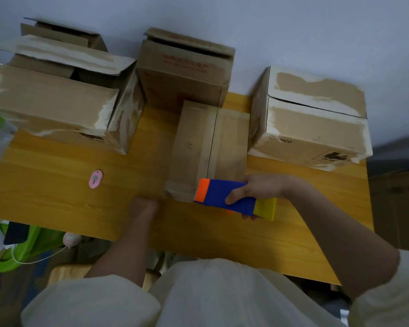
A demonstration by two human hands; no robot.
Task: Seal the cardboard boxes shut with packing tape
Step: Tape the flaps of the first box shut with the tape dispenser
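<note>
Right hand grips the blue tape dispenser at the small box's near end, by the table's front edge; left hand, blurred, I can't tell.

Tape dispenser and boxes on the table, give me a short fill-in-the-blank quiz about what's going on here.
1. The right hand grips a dispenser whose body is mostly ____.
2. The dispenser's orange end meets the small box at its ____ edge.
3. The pink cutter lies on the table to the ____ of the small box.
4. The big left box has its top flaps ____.

Missing words: blue; near; left; open
</note>
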